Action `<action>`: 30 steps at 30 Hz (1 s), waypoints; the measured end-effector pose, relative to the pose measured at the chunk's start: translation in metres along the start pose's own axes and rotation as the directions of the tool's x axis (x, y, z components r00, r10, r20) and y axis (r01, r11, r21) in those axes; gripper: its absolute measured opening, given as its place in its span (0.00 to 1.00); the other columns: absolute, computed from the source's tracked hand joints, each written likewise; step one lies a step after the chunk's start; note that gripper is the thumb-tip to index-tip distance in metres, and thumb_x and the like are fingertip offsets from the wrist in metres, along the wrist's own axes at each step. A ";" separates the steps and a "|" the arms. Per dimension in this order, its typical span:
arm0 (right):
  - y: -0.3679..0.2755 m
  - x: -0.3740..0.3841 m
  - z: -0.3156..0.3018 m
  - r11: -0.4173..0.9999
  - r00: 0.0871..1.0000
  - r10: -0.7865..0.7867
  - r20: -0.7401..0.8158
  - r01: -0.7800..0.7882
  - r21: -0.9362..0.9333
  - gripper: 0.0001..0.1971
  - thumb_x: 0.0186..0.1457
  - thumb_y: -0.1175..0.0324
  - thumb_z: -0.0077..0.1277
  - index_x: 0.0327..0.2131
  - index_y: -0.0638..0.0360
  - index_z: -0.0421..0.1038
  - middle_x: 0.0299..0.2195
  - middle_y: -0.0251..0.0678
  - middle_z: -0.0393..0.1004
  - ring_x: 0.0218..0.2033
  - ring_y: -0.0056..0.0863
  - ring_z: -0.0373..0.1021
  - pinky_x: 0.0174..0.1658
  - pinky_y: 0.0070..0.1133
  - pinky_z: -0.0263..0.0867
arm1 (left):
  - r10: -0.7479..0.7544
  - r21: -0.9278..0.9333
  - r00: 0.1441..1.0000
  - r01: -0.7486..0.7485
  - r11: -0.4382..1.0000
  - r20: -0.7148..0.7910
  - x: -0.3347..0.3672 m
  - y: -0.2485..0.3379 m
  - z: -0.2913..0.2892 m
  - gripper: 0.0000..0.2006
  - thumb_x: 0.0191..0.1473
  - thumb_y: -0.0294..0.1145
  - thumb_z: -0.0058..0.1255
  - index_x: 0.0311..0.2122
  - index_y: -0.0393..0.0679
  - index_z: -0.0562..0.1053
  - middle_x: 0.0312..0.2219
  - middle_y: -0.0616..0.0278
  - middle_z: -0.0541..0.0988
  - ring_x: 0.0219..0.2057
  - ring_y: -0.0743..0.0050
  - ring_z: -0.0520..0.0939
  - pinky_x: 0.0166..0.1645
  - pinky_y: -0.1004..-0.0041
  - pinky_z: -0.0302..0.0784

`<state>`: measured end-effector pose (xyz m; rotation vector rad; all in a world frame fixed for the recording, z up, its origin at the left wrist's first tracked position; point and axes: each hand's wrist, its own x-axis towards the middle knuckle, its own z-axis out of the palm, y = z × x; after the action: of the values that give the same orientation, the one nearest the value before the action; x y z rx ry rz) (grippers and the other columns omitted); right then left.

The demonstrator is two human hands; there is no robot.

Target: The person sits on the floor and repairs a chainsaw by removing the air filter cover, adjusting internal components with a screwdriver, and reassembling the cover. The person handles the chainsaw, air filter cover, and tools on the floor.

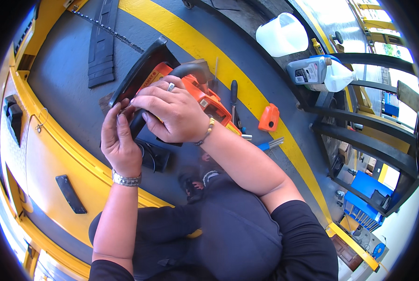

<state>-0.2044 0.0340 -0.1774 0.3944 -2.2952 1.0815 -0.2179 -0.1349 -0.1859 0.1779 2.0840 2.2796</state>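
Observation:
An orange chainsaw (pixel 205 100) stands on the floor in front of me, with its black hand guard (pixel 137 72) raised on the left. The saw chain (pixel 109 30) stretches away to the upper left. My left hand (pixel 118 140) is closed at the guard's lower end, thumb and fingers pinching there. My right hand (pixel 169 112) reaches across the black front handle (pixel 191 71), its bent fingers meeting the left fingertips. Whatever the right fingertips hold is hidden. Right of the saw lie a dark-handled screwdriver (pixel 234 91) and an orange cover (pixel 269 118) on the yellow floor stripe.
A blue-handled tool (pixel 270 144) lies near my right forearm. A white bucket (pixel 284 35), a grey jug (pixel 308 70) and a translucent jug (pixel 338 77) stand by a black metal frame (pixel 364 133). Yellow machinery (pixel 55 154) borders the left, with a black strip (pixel 71 194) on it.

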 end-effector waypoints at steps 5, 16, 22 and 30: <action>-0.002 -0.007 0.002 1.000 0.999 0.017 0.029 -0.016 -0.019 0.19 0.48 0.75 0.59 0.45 0.49 0.76 0.42 0.30 0.78 0.43 0.28 0.75 0.53 0.30 0.63 | -0.148 -0.141 0.963 0.183 0.973 0.225 0.013 -0.017 -0.037 0.12 0.71 0.37 0.45 0.47 0.38 0.74 0.43 0.59 0.82 0.46 0.70 0.84 0.55 0.69 0.80; -0.009 -0.002 0.002 0.996 0.997 0.072 0.039 -0.071 -0.048 0.19 0.50 0.69 0.59 0.48 0.48 0.74 0.45 0.29 0.76 0.47 0.29 0.73 0.59 0.31 0.59 | 0.063 0.206 0.986 -0.094 0.974 0.153 0.008 -0.003 -0.017 0.07 0.66 0.28 0.55 0.42 0.35 0.75 0.38 0.56 0.83 0.38 0.75 0.83 0.45 0.74 0.79; -0.012 0.000 0.000 0.994 0.996 0.077 0.047 -0.072 -0.086 0.19 0.51 0.69 0.62 0.49 0.46 0.76 0.45 0.26 0.77 0.44 0.27 0.74 0.55 0.32 0.61 | 0.298 0.592 0.845 -0.526 0.611 0.443 0.025 0.027 -0.018 0.07 0.68 0.26 0.50 0.44 0.34 0.75 0.35 0.51 0.83 0.34 0.72 0.85 0.40 0.70 0.81; -0.007 -0.003 0.001 0.991 0.999 0.032 0.010 -0.031 -0.129 0.11 0.52 0.69 0.59 0.41 0.49 0.77 0.41 0.27 0.78 0.42 0.27 0.75 0.54 0.30 0.63 | -0.134 0.065 0.980 0.125 0.990 0.146 0.004 0.014 -0.010 0.06 0.69 0.28 0.48 0.41 0.36 0.73 0.41 0.60 0.80 0.41 0.78 0.81 0.51 0.75 0.78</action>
<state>-0.1988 0.0285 -0.1760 0.3149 -2.3736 0.9418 -0.2230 -0.1455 -0.1725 0.2024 2.0221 2.0681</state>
